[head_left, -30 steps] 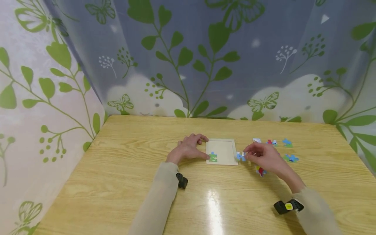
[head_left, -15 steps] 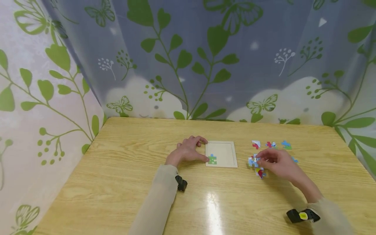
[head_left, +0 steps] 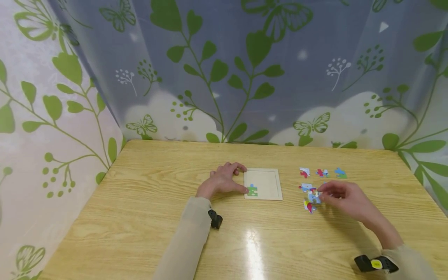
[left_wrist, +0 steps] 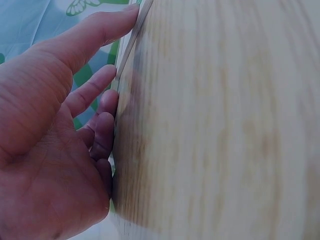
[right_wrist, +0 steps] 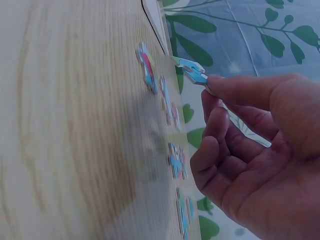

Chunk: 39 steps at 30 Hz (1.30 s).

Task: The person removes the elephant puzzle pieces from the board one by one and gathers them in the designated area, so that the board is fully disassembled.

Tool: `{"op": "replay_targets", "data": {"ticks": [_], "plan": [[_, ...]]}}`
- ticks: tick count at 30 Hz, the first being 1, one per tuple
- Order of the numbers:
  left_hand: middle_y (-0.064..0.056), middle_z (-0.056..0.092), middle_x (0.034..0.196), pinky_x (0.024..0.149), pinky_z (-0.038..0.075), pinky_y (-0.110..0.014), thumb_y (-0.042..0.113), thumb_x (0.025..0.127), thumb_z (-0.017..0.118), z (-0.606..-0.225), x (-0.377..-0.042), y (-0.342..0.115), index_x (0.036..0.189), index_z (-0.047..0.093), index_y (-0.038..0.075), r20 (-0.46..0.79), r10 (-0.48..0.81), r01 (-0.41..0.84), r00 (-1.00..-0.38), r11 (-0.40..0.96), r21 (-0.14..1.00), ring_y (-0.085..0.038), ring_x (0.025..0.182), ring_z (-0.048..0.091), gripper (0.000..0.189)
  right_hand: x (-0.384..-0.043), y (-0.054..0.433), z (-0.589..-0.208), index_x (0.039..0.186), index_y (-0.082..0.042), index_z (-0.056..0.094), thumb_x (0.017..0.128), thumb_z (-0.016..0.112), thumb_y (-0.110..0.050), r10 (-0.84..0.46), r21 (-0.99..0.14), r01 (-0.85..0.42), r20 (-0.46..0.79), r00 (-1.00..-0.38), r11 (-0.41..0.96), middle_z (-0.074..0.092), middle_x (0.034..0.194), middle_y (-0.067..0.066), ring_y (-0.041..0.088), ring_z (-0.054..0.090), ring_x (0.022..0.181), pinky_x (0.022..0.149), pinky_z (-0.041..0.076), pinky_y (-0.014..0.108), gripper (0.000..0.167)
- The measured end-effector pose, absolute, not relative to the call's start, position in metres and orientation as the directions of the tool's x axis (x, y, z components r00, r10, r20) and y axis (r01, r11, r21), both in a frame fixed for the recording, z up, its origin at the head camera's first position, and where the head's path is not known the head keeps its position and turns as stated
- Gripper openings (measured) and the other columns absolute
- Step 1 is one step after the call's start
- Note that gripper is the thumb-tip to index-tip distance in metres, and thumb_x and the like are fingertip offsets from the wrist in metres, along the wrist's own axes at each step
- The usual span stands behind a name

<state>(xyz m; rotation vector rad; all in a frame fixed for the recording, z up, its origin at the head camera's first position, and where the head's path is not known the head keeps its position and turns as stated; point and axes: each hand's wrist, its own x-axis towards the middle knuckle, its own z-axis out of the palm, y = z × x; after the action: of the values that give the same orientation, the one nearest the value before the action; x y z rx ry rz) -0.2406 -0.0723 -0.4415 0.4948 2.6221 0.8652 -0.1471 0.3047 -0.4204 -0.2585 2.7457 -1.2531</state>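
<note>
My left hand (head_left: 224, 179) rests beside the left edge of a square, pale wooden puzzle tray (head_left: 269, 182). In the left wrist view, the thumb (left_wrist: 117, 25) reaches the tray's rim. A green jigsaw piece (head_left: 252, 191) lies in the tray's near-left corner. Right of the tray, my right hand (head_left: 348, 197) pinches a blue jigsaw piece (head_left: 314, 196) between thumb and index finger. The right wrist view shows this held piece (right_wrist: 192, 71) raised off the table, its other fingers curled below. In the head view it partly overlaps the pieces beneath.
Several loose jigsaw pieces lie right of the tray, including a red and white one (head_left: 304, 172), a blue and green one (head_left: 340, 173) and a yellow and red one (head_left: 309, 206). The wooden table (head_left: 168, 167) meets a patterned curtain (head_left: 217, 97) at the back.
My right hand has carried the blue piece rightward, away from the tray's right edge and over the loose pieces. My left hand stays at the tray.
</note>
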Motion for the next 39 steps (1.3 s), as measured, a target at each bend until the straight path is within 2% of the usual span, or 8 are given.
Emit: {"op": "replay_targets", "data": {"ticks": [26, 39], "plan": [[0.001, 0.054, 0.126, 0.094, 0.029, -0.045, 0.046, 0.079, 0.085, -0.440, -0.240, -0.071, 0.133, 0.057, 0.033, -0.209, 0.412, 0.206, -0.887, 0.758, 0.619, -0.024, 0.116, 0.046, 0.063, -0.135, 0.340, -0.428, 0.121, -0.001, 0.067, 0.100, 0.067, -0.023, -0.194, -0.723, -0.029, -0.147, -0.970, 0.690, 0.072, 0.099, -0.001, 0.000, 0.064, 0.084, 0.070, 0.052, 0.024, 0.030], [0.001, 0.055, 0.127, 0.091, 0.028, -0.044, 0.047, 0.080, 0.084, -0.438, -0.239, -0.071, 0.135, 0.056, 0.033, -0.209, 0.413, 0.215, -0.886, 0.766, 0.605, -0.025, 0.117, 0.046, 0.063, -0.135, 0.353, -0.433, 0.122, 0.001, 0.067, 0.101, 0.066, -0.018, -0.213, -0.713, -0.037, -0.160, -0.964, 0.700, 0.072, 0.101, 0.000, -0.003, 0.063, 0.085, 0.069, 0.051, 0.025, 0.029]]}}
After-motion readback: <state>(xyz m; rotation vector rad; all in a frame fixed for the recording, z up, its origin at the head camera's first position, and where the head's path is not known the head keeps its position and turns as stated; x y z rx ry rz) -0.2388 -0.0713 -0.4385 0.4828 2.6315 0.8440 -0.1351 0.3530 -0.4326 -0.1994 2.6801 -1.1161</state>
